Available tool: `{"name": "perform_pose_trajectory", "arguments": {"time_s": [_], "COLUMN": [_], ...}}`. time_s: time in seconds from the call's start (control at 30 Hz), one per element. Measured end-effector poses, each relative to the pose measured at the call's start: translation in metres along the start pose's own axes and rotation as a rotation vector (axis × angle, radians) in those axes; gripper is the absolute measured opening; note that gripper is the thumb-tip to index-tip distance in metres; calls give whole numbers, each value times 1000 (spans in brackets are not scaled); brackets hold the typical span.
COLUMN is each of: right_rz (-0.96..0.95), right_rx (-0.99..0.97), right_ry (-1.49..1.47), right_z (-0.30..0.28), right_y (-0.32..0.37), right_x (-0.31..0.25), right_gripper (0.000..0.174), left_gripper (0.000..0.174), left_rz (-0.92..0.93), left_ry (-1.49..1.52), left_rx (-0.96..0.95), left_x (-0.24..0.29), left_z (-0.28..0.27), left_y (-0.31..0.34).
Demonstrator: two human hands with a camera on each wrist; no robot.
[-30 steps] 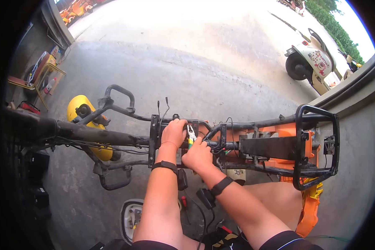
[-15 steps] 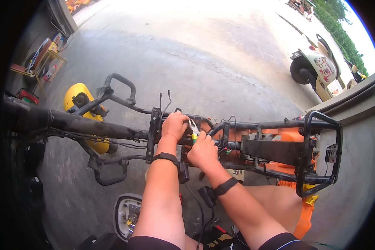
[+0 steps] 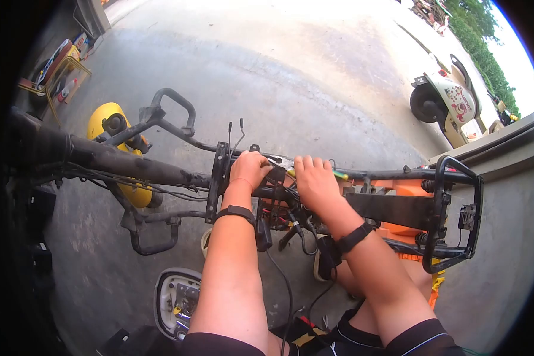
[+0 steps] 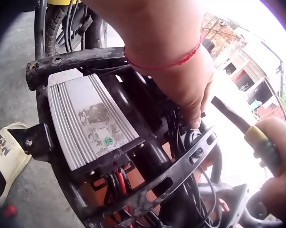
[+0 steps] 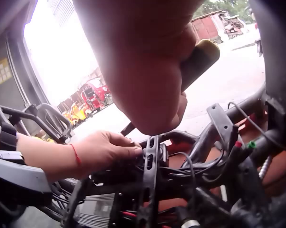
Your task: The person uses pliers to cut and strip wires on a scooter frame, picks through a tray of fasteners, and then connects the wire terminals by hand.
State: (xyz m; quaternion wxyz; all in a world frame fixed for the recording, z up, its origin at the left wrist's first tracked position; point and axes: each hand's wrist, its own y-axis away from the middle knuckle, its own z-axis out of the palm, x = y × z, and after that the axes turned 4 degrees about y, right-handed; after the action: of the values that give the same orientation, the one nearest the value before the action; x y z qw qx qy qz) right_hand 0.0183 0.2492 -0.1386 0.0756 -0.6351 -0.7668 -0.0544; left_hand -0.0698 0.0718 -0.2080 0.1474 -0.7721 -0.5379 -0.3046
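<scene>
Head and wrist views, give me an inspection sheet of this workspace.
Surface: grey floor, patchy marks.
Job's things: pliers, held; silver box, worn patch on top, set in the black frame.
Clutter: pale tray of small items on the floor.
Hands: right hand curls its fingers round the pliers; left hand at a dark part, grip unclear.
Cables: red and black cables at the silver box's end.
Surroundings: white scooter and greenery outside.

Pliers (image 3: pixel 285 161) partly hidden, head vw; fender (image 4: pixel 61 2) cut off, L-wrist.

Left fingers (image 5: pixel 118 138) pinched, right fingers (image 3: pixel 317 162) curled
</scene>
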Motion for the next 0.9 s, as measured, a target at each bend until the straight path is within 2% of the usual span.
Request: {"name": "perform_pose_trajectory", "arguments": {"time_s": [0.07,0.33,0.6,0.8,0.9], "right_rz": [-108,-193,-293,-380,-333], "right_rx": [31,-18,-126,-86,-111], "right_ry": [49,166,235,252,253], "right_z": [-1,17,7,10,6], "right_y": [-4,-13,-21,-32,-26], "right_x": [7,23,36,43,31], "right_gripper": [42,52,56,53,47], "left_gripper": [17,21,25,25,26], "left_rz": [1,-70,-132,-140,-113], "left_ry": [-13,4,99,122,99], "left_rx": [-12,-92,-70,-90,-81], "left_x": [-1,1,5,3,2], "left_z": [-1,-6,-11,-10,-10], "left_y": [-1,-3,-1,-1,-1]}}
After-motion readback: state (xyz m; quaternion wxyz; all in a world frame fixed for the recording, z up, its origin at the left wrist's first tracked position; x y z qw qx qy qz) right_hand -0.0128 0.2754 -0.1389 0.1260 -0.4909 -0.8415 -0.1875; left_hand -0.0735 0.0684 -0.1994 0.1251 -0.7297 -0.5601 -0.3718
